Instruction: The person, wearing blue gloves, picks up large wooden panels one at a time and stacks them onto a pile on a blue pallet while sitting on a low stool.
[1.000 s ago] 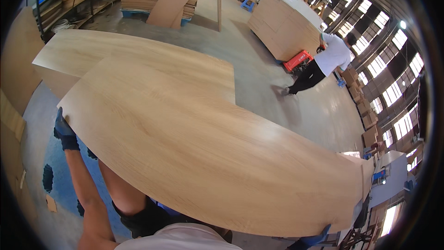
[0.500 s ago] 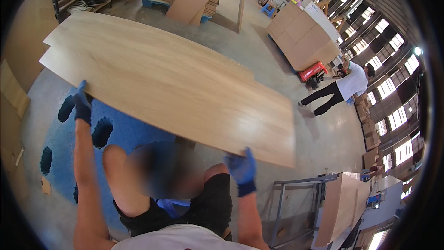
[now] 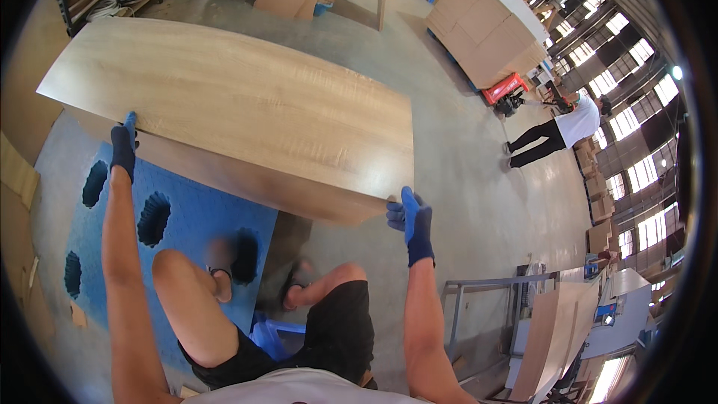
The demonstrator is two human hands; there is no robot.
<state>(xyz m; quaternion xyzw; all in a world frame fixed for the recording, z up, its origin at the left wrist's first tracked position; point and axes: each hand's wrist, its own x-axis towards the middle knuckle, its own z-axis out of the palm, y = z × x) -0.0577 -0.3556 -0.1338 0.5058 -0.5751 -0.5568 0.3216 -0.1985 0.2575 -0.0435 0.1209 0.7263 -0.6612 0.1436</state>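
Observation:
A wide wood-grain panel [image 3: 224, 75] lies on top of a stack of boards [image 3: 247, 176], its edges close to flush with the stack below. My left hand [image 3: 124, 148], in a blue and dark work glove, rests at the near left edge, its fingers stretched up against the rim. At the near right corner, my right hand [image 3: 413, 226], gloved in blue, touches the stack with fingers apart. Both hands look open rather than wrapped round the panel, though parts of the fingers turn away from view.
A blue pallet [image 3: 202, 187] with dark holes lies below, by my legs. Ahead stand a large cardboard stack [image 3: 486, 34] and a red pallet jack [image 3: 502, 88], with a person [image 3: 557, 129] beside it. A metal-framed table [image 3: 479, 284] holding boards is at the right.
The panel, held at a skew earlier, has come down square onto the stack. My right hand has moved right and up to its corner; my left hand shifted slightly left and up.

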